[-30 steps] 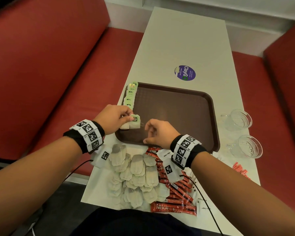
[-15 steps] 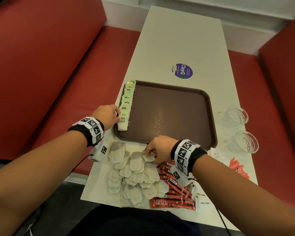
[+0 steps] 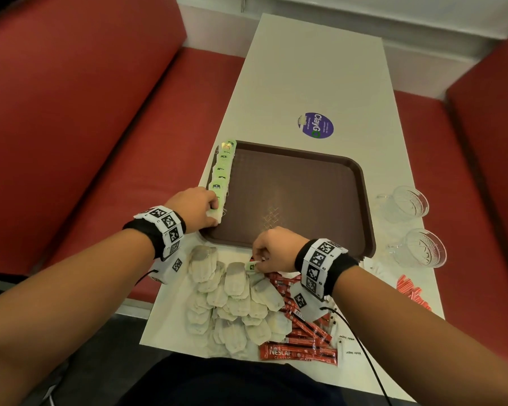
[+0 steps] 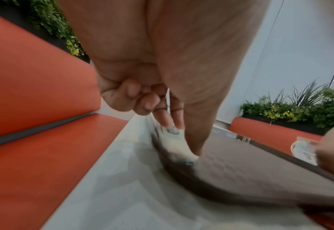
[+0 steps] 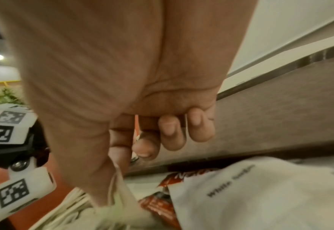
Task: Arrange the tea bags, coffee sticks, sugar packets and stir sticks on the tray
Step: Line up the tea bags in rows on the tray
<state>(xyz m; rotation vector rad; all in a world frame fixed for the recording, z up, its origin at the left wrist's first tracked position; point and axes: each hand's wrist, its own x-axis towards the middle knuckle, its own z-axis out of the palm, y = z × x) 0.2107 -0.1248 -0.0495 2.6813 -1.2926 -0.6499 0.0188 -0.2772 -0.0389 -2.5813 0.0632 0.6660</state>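
A brown tray [image 3: 299, 159] lies mid-table, with a row of green-tagged tea bags [image 3: 221, 171] along its left rim. My left hand [image 3: 214, 208] pinches the nearest tea bag [image 3: 214, 214] of that row; in the left wrist view the left hand [image 4: 182, 137] has thumb and forefinger on this bag [image 4: 179, 146], at the tray's rim [image 4: 182, 175]. Just below the tray's near edge, my right hand [image 3: 257, 263] pinches the green tag [image 3: 250, 265] of a bag on the loose pile of tea bags [image 3: 232, 306]. Red coffee sticks [image 3: 301, 351] and white sugar packets [image 5: 260, 194] lie beside the pile.
Two glass cups [image 3: 409, 202] [image 3: 425, 247] stand right of the tray. Red stir sticks [image 3: 411, 291] lie near the table's right edge. A purple sticker [image 3: 316, 126] is beyond the tray. Red bench seats flank the narrow table.
My left hand carried a tea bag from above the tray's near corner down to the near end of the row. My right hand drew back from the tray to the pile and pinched a tag.
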